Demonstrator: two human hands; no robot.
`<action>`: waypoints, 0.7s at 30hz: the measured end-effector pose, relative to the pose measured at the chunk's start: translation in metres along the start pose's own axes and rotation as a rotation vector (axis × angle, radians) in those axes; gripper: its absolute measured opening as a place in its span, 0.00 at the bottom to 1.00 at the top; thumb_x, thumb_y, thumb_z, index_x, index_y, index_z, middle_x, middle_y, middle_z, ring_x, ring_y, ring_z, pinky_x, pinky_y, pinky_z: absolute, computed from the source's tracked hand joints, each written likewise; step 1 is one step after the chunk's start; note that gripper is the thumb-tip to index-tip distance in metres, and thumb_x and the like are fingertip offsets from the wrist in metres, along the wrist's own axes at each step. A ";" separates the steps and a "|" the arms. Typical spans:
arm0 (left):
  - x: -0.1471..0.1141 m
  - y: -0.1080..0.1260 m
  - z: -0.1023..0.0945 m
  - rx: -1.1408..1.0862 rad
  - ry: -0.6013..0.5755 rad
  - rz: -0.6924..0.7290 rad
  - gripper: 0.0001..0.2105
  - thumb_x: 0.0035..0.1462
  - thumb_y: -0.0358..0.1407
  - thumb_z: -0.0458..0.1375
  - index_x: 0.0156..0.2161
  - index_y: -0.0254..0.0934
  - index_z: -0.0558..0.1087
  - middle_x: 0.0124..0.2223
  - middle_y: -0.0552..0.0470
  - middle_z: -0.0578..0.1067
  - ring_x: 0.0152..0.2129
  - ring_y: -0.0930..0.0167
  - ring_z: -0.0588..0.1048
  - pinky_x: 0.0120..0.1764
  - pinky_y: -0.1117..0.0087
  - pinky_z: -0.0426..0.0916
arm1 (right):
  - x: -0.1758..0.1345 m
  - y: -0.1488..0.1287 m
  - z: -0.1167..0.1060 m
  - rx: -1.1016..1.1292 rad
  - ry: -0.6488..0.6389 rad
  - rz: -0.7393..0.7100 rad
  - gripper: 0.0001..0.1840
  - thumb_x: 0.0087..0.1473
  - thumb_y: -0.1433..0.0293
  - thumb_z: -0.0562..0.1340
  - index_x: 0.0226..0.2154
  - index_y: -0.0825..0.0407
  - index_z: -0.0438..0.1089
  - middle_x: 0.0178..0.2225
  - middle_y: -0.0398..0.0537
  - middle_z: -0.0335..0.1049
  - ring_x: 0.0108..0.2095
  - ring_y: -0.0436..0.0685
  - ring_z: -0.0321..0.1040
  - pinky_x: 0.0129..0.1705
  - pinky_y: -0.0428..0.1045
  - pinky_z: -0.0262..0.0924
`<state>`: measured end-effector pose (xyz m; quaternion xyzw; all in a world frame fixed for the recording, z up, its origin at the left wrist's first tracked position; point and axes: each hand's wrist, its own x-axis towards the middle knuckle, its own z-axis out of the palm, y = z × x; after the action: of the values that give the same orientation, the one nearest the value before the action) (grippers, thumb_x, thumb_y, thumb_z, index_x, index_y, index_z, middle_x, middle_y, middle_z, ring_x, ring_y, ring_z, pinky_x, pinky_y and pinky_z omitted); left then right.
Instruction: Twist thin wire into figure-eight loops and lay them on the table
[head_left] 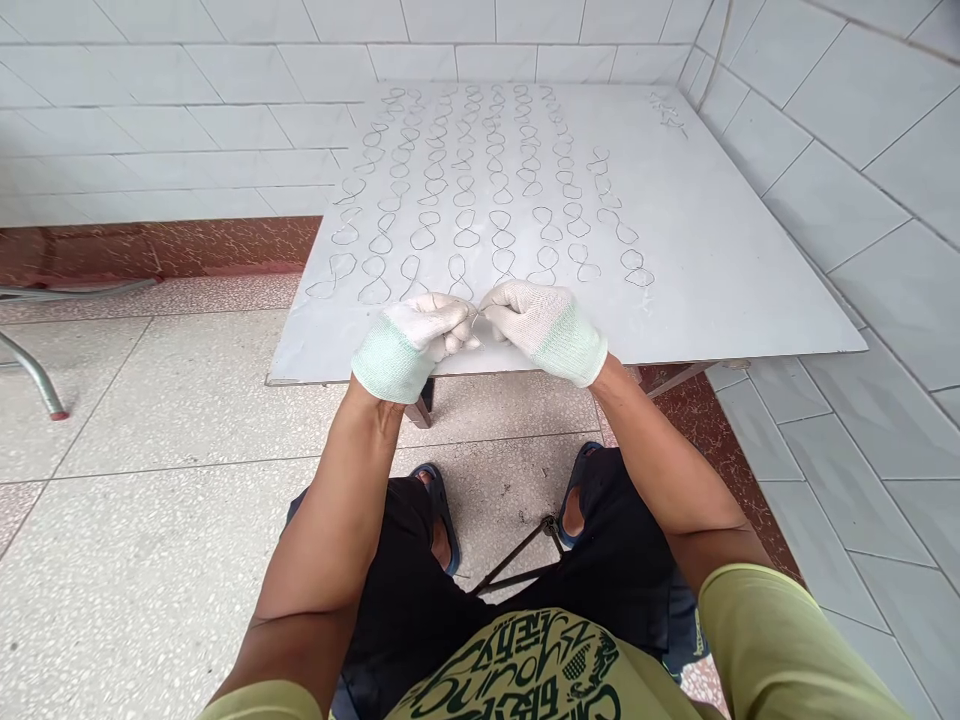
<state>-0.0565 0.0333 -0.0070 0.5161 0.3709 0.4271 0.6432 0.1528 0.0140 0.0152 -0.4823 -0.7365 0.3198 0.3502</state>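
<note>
Both hands wear white knit gloves with pale green cuffs and meet above the table's front edge. My left hand (429, 328) pinches a thin piece of wire (475, 314) between thumb and fingers. From the other side my right hand (529, 312) pinches the same wire, its fingertips almost touching the left ones. Most of the wire is hidden by the gloves, so its shape cannot be made out. Just beyond the hands lie wire figure-eights (466, 228) in several rows on the white tabletop (720, 270).
A small heap of loose wire pieces (667, 115) lies at the table's far right corner. Tiled walls (832, 130) border the table at the back and right. A metal chair leg (37, 375) stands on the floor at left. A dark folding frame (525, 560) is between my feet.
</note>
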 end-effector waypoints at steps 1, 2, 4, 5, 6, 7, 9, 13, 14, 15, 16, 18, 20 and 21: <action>0.000 -0.001 0.000 0.021 0.014 0.027 0.18 0.53 0.42 0.74 0.21 0.37 0.75 0.21 0.53 0.69 0.22 0.74 0.69 0.38 0.70 0.76 | 0.000 0.000 0.000 0.024 -0.004 0.014 0.17 0.71 0.63 0.60 0.32 0.48 0.77 0.30 0.40 0.78 0.34 0.53 0.72 0.42 0.50 0.64; 0.001 -0.001 0.000 0.044 0.029 0.043 0.17 0.54 0.43 0.73 0.21 0.37 0.76 0.21 0.53 0.69 0.23 0.74 0.70 0.38 0.70 0.76 | 0.001 0.000 0.001 0.054 -0.010 0.027 0.17 0.71 0.62 0.60 0.31 0.48 0.77 0.30 0.40 0.78 0.34 0.52 0.72 0.41 0.50 0.64; 0.001 -0.001 0.001 0.102 0.041 0.045 0.17 0.54 0.43 0.72 0.21 0.37 0.77 0.21 0.52 0.70 0.23 0.73 0.71 0.37 0.70 0.74 | 0.002 0.001 0.003 0.129 -0.028 0.046 0.16 0.70 0.63 0.61 0.32 0.48 0.76 0.30 0.40 0.78 0.33 0.52 0.72 0.39 0.49 0.64; 0.001 0.000 0.002 0.124 0.044 0.040 0.17 0.53 0.43 0.72 0.21 0.37 0.77 0.20 0.53 0.70 0.22 0.73 0.70 0.36 0.70 0.73 | 0.003 0.001 0.004 0.166 -0.043 0.056 0.14 0.69 0.64 0.62 0.32 0.49 0.76 0.30 0.40 0.78 0.33 0.51 0.72 0.38 0.49 0.64; 0.000 0.000 0.002 0.133 0.046 0.034 0.16 0.52 0.44 0.73 0.21 0.37 0.77 0.20 0.53 0.70 0.22 0.73 0.70 0.36 0.69 0.73 | 0.004 0.002 0.006 0.194 -0.058 0.069 0.12 0.69 0.66 0.62 0.33 0.49 0.76 0.29 0.40 0.77 0.32 0.51 0.71 0.37 0.49 0.64; 0.000 0.000 0.003 0.128 0.048 0.029 0.16 0.52 0.44 0.73 0.21 0.37 0.77 0.20 0.53 0.70 0.22 0.73 0.70 0.35 0.69 0.73 | 0.005 0.003 0.006 0.211 -0.064 0.085 0.11 0.68 0.67 0.62 0.34 0.50 0.77 0.29 0.41 0.77 0.32 0.51 0.71 0.37 0.49 0.64; 0.000 0.000 0.003 0.082 0.053 0.023 0.16 0.52 0.43 0.74 0.22 0.37 0.78 0.20 0.53 0.71 0.23 0.73 0.71 0.37 0.69 0.74 | 0.007 0.004 0.008 0.189 -0.046 0.100 0.08 0.68 0.68 0.63 0.41 0.50 0.80 0.32 0.42 0.80 0.34 0.53 0.74 0.40 0.49 0.67; -0.001 -0.002 0.003 0.002 0.045 0.017 0.15 0.55 0.40 0.74 0.23 0.36 0.79 0.21 0.54 0.72 0.22 0.75 0.71 0.40 0.70 0.77 | 0.008 0.007 0.008 0.076 -0.020 0.041 0.11 0.66 0.68 0.66 0.49 0.48 0.83 0.45 0.45 0.86 0.47 0.57 0.79 0.52 0.52 0.70; -0.001 -0.002 0.003 -0.006 0.038 0.009 0.14 0.55 0.40 0.74 0.23 0.36 0.79 0.21 0.53 0.72 0.22 0.75 0.72 0.40 0.71 0.77 | 0.008 0.008 0.008 0.063 -0.038 0.028 0.10 0.66 0.68 0.66 0.47 0.48 0.83 0.44 0.44 0.86 0.46 0.57 0.79 0.52 0.52 0.70; -0.001 -0.002 0.003 -0.012 0.035 0.001 0.14 0.54 0.40 0.74 0.23 0.35 0.80 0.21 0.53 0.72 0.22 0.75 0.73 0.39 0.72 0.77 | 0.008 0.009 0.009 0.056 -0.053 0.018 0.10 0.67 0.67 0.65 0.44 0.49 0.84 0.43 0.44 0.86 0.44 0.56 0.79 0.50 0.52 0.70; -0.001 -0.002 0.004 -0.018 0.032 -0.010 0.14 0.53 0.40 0.75 0.24 0.35 0.80 0.21 0.53 0.73 0.22 0.75 0.73 0.38 0.72 0.77 | 0.007 0.010 0.009 0.051 -0.063 0.007 0.10 0.67 0.66 0.64 0.41 0.49 0.83 0.41 0.44 0.85 0.42 0.55 0.78 0.49 0.51 0.69; -0.002 -0.002 0.004 -0.038 0.044 -0.029 0.14 0.51 0.40 0.76 0.25 0.34 0.80 0.22 0.53 0.74 0.23 0.76 0.74 0.36 0.74 0.76 | 0.006 0.012 0.010 0.037 -0.055 -0.016 0.12 0.68 0.64 0.63 0.37 0.50 0.82 0.37 0.44 0.84 0.39 0.54 0.76 0.46 0.50 0.67; -0.003 -0.003 0.004 -0.081 0.092 -0.044 0.12 0.50 0.39 0.77 0.30 0.33 0.82 0.24 0.53 0.77 0.25 0.75 0.77 0.38 0.75 0.78 | 0.005 0.014 0.009 0.027 -0.039 -0.033 0.13 0.67 0.63 0.63 0.35 0.50 0.81 0.37 0.44 0.83 0.39 0.54 0.75 0.45 0.50 0.66; -0.003 -0.003 0.004 -0.105 0.126 -0.050 0.12 0.48 0.37 0.78 0.34 0.33 0.83 0.27 0.53 0.79 0.27 0.74 0.79 0.41 0.74 0.79 | 0.005 0.014 0.008 0.029 -0.032 -0.035 0.13 0.67 0.63 0.63 0.34 0.50 0.81 0.36 0.44 0.83 0.39 0.54 0.75 0.45 0.50 0.66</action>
<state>-0.0533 0.0285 -0.0090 0.4442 0.4004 0.4613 0.6554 0.1518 0.0220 0.0004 -0.4590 -0.7456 0.3322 0.3508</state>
